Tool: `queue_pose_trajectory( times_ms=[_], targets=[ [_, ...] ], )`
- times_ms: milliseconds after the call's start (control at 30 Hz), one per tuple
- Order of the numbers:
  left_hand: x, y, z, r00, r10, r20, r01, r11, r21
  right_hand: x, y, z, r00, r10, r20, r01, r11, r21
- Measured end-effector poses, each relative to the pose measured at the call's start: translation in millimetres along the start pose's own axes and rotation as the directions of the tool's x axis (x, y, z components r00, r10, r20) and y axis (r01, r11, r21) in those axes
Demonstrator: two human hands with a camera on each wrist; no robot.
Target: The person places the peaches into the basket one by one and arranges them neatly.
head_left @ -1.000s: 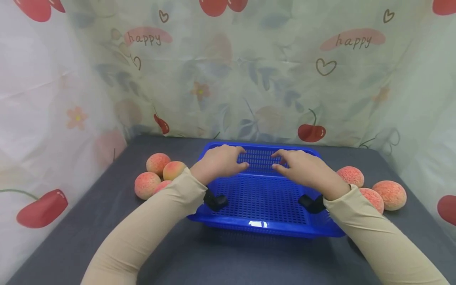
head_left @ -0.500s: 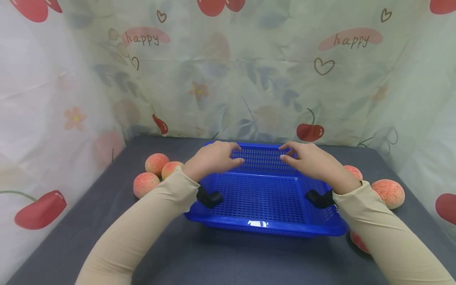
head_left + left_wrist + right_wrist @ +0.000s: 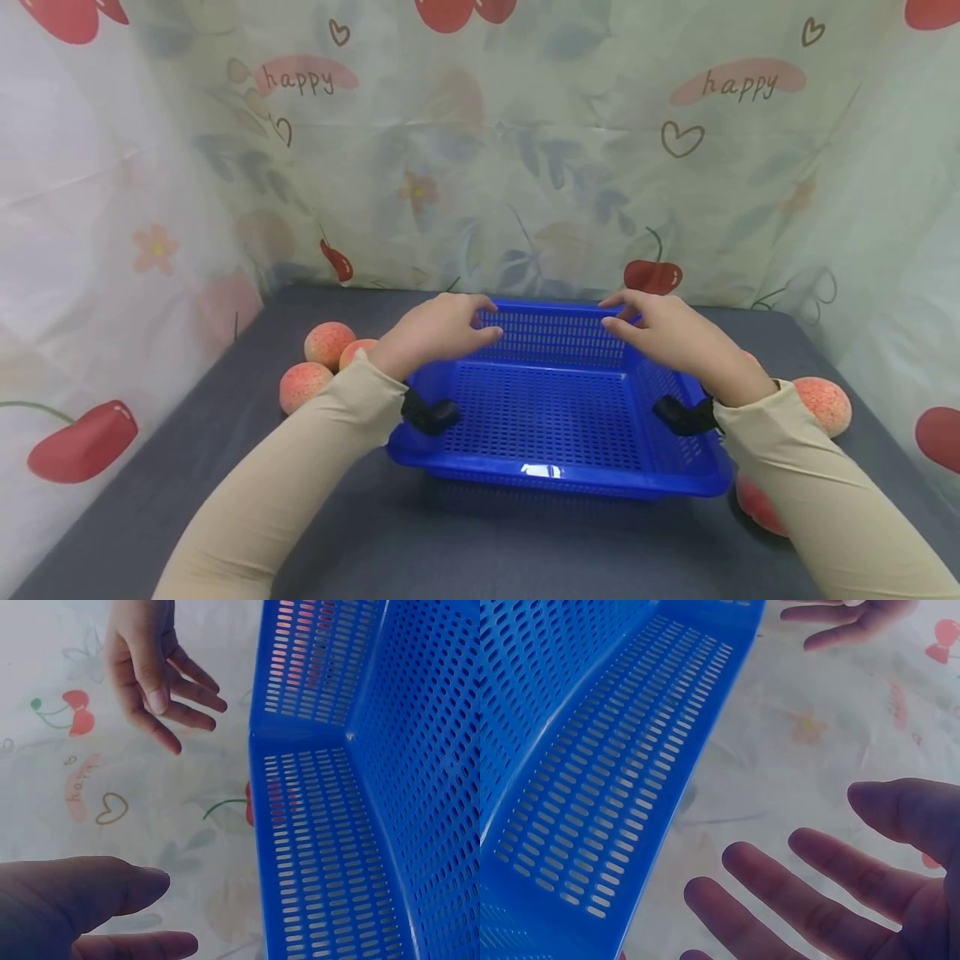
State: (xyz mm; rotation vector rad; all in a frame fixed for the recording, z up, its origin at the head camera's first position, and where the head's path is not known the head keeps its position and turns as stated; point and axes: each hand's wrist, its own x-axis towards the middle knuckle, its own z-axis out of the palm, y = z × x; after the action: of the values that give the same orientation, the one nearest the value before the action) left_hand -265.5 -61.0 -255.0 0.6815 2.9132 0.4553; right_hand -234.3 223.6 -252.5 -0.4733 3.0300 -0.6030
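Note:
A blue plastic basket [image 3: 547, 417] with slotted walls and a perforated floor sits mid-table, nothing lying in it. Over its left side my left hand [image 3: 438, 332] hovers, thumb and fingers spread apart and holding nothing. My right hand [image 3: 671, 333] hangs over the right side in the same way, fingers relaxed. In the left wrist view, the left thumb [image 3: 112, 889] shows beside the basket wall [image 3: 330, 847], with the right hand [image 3: 154, 675] beyond. The right wrist view has the right hand's parted fingers [image 3: 810, 900] apart from the basket's rim [image 3: 682, 787].
Several peaches [image 3: 330, 344] lie left of the basket, partly behind the left sleeve. More peaches [image 3: 825, 406] lie to the right, some hidden by the right sleeve; one peach [image 3: 759, 504] is near the basket's front right corner. A patterned curtain [image 3: 487, 167] encloses the dark table [image 3: 495, 550].
My hands have moved apart, the left one leftward and the right one rightward, both slightly up in the head view. More of the basket's floor and back wall shows between them.

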Motion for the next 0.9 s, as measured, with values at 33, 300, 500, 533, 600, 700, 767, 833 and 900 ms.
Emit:
queue_pose_trajectory(
  times_ms=[33, 300, 500, 533, 600, 700, 767, 833, 900],
  targets=[
    [-1.1, -0.9, -1.4, 1.000, -0.002, 0.001, 0.002, 1.000, -0.013, -0.5, 0, -1, 1.000, 0.003, -0.004, -0.003, 1.000, 0.000],
    [-8.1, -12.3, -12.6, 1.000, -0.014, -0.011, 0.012, 0.995, -0.101, -6.1, 8, -7, 0.999, 0.020, -0.033, -0.020, 1.000, 0.006],
    [-14.7, -23.8, -22.6, 0.998, -0.039, -0.049, 0.030, 0.985, -0.170, -12.2, 16, -9, 0.999, 0.042, -0.034, -0.042, 0.999, 0.009],
    [-16.2, -25.5, -24.3, 0.997, -0.045, -0.056, 0.034, 0.982, -0.185, -13.3, 17, -9, 0.998, 0.048, -0.033, -0.048, 0.999, 0.011],
    [-17.9, -30.4, -26.6, 0.996, -0.051, -0.075, 0.034, 0.977, -0.210, -15.6, 21, -10, 0.998, 0.062, -0.028, -0.062, 0.998, 0.017],
    [-21.7, -37.5, -30.3, 0.993, -0.061, -0.103, 0.034, 0.969, -0.243, -18.9, 26, -10, 0.997, 0.074, -0.028, -0.073, 0.997, 0.019],
    [-23.7, -43.1, -32.0, 0.991, -0.066, -0.120, 0.033, 0.964, -0.264, -21.0, 30, -10, 0.997, 0.077, -0.028, -0.076, 0.997, 0.019],
    [-25.8, -48.4, -33.6, 0.987, -0.075, -0.140, 0.034, 0.960, -0.279, -22.9, 35, -10, 0.997, 0.078, -0.029, -0.077, 0.997, 0.012],
    [-27.6, -53.6, -34.8, 0.983, -0.080, -0.165, 0.027, 0.953, -0.303, -24.8, 39, -10, 0.996, 0.089, -0.026, -0.089, 0.996, 0.007]
  ],
)
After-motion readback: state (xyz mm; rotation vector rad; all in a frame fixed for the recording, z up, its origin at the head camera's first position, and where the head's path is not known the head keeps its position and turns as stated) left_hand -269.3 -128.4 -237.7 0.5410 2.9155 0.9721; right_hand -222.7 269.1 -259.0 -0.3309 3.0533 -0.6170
